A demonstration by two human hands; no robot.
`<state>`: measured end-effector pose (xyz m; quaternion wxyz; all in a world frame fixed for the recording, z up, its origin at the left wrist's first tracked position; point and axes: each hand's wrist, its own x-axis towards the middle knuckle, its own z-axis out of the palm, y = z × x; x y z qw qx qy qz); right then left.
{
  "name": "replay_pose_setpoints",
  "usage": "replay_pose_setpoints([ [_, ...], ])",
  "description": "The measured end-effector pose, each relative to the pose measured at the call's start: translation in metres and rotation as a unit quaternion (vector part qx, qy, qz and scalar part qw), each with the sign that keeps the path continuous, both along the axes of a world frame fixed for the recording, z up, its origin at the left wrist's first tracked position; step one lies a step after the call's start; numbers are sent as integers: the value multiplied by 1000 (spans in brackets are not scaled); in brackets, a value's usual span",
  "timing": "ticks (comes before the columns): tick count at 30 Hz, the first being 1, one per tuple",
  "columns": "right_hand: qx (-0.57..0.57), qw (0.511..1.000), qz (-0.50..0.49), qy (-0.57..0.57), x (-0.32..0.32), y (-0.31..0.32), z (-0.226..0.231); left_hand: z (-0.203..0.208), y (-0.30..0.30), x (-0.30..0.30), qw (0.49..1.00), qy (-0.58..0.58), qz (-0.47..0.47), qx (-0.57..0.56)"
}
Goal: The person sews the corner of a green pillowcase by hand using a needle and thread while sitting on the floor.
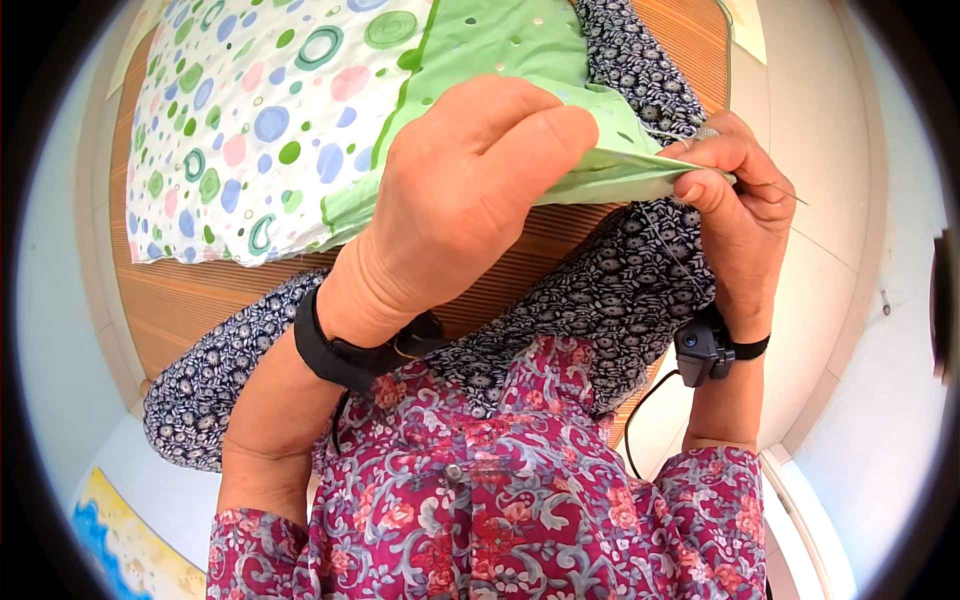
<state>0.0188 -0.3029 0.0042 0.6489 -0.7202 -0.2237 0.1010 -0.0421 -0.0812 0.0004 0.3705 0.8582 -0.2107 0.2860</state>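
Note:
A large piece of white cloth [270,125] with coloured dots and rings has a light green cloth border [480,50]. My left hand [470,180] is closed on the folded edge of the green border, its fingertips hidden behind the fist. At the right end of that edge, my right hand [745,190] pinches the green cloth between thumb and fingers. A thin needle [797,199] sticks out past the fingers of this hand, to the right. Pale thread [668,250] hangs below the fold. Something silver, perhaps a thimble or ring [705,133], sits on a right-hand finger.
The cloth lies over a brown, ribbed wooden surface [175,315]. My crossed legs in dark patterned trousers [560,290] are under and beside it. Each wrist wears a black strap; a small camera [703,345] with a cable is on the right one. Pale floor tiles [820,230] lie to the right.

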Motion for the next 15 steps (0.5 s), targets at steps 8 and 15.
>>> replay_pose_setpoints([
  [8,7,1000,-10,20,1,-1,1,0,9,-3,998,15,-54,14],
  [15,23,999,-12,21,2,0,-1,-3,8,-5,999,0,-18,36],
])
